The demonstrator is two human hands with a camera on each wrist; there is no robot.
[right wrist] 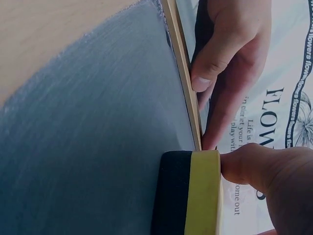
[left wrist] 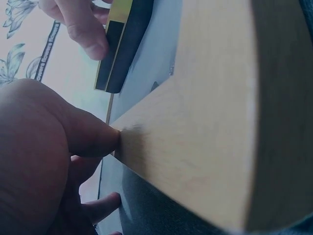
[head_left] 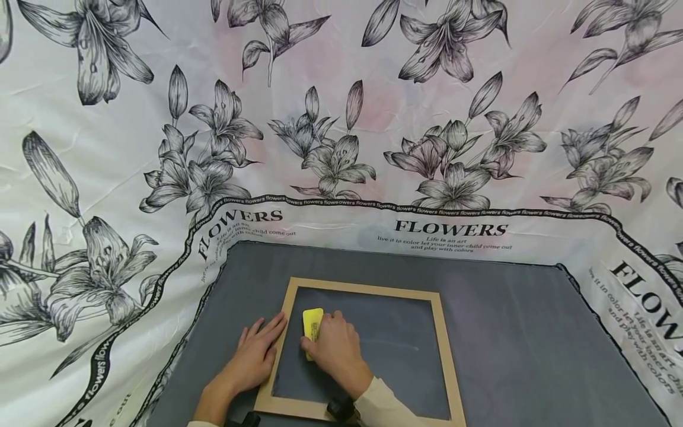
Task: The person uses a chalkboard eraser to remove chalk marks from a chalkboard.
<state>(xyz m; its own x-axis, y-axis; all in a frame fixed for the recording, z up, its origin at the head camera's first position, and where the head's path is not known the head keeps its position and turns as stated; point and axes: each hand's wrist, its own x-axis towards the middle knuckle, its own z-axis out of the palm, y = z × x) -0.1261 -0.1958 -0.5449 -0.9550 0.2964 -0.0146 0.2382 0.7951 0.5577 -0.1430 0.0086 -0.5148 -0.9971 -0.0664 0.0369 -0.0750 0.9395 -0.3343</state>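
Head view, with both wrist views for detail: my right grip (head_left: 338,347) pinches the eraser (head_left: 313,323) between thumb and fingers, near the left side of the board (head_left: 389,356) and inside its wooden frame (head_left: 445,350), which lies on the grey worktop (head_left: 512,338). My left grip (head_left: 253,356) is spread, its fingers reaching to the frame's left rail; in the left wrist view my thumb touches the frame's edge near a corner. In the right wrist view the eraser's dark layer faces the board, its yellow back outward. For a good wiping stroke, as I judge it, the dark face should lie flat with even pressure along its length, and travel beside the rail without knocking it. My left grip should bear on the wood just enough to prevent sliding. A faint pale streak (head_left: 400,346) shows right of the eraser; whether chalk or glare I cannot tell, so overlapping passes seem safest.
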